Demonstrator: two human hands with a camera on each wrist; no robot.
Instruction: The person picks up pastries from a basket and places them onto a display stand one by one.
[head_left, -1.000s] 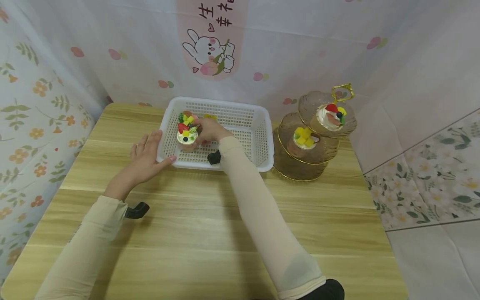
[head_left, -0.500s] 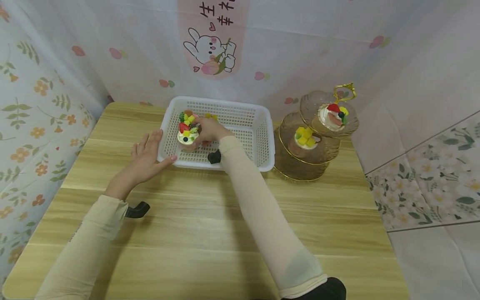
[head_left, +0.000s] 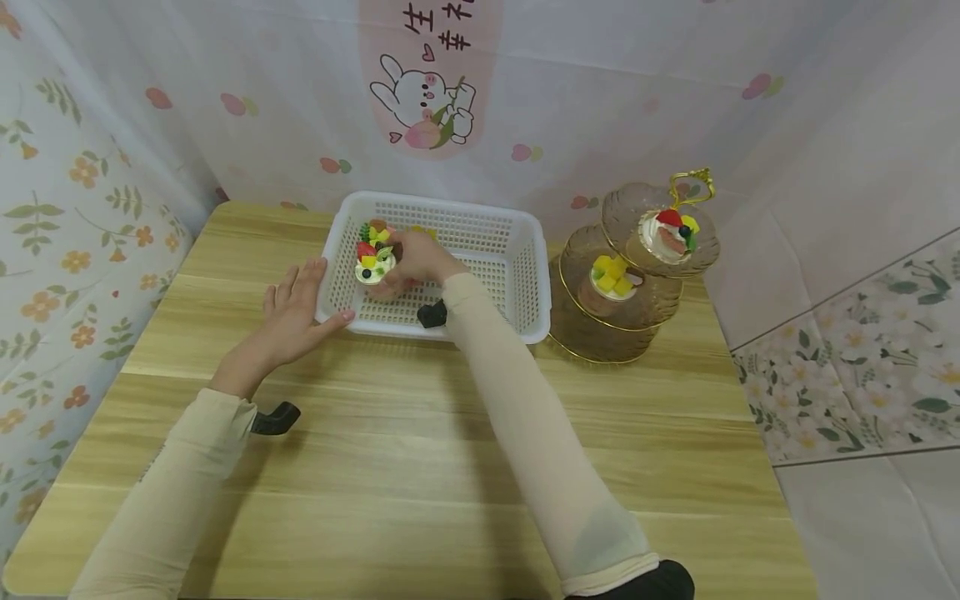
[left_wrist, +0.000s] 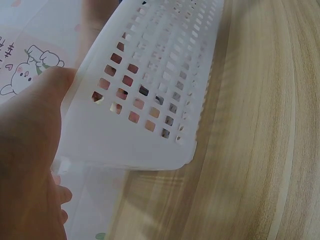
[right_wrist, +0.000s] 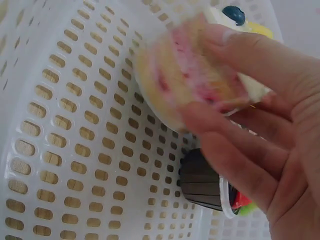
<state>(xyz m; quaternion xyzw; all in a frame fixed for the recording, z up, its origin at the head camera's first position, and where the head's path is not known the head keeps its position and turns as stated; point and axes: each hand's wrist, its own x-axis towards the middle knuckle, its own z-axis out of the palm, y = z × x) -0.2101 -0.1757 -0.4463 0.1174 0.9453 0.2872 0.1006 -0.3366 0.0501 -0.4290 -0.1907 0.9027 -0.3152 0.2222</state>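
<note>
In the basket's left half, my right hand (head_left: 422, 257) pinches a cake cup (head_left: 372, 268) between thumb and fingers. Its layered pink-and-yellow side (right_wrist: 180, 70) shows in the right wrist view, with white cream, a blueberry and yellow fruit on top. Beyond those fingers lies a dark brown fluted cup (right_wrist: 202, 180) with red and green topping. Another fruit-topped cake (head_left: 377, 231) is just behind the held one. My left hand (head_left: 295, 314) lies against the left end of the white plastic basket (head_left: 450, 202), fingers extended and thumb at the front corner of the rim.
A three-tier stand (head_left: 618, 337) with gold edges is right of the basket. It bears a strawberry-topped cake (head_left: 663, 240) on its top tier and a mango-topped cake (head_left: 609, 282) on the middle one. Behind the wooden table (head_left: 375, 467) hangs a printed cloth (head_left: 285, 92).
The cake cup in my right hand has risen and tilted slightly inside the basket. My left hand stays at the basket's end, and the head view has shifted a little.
</note>
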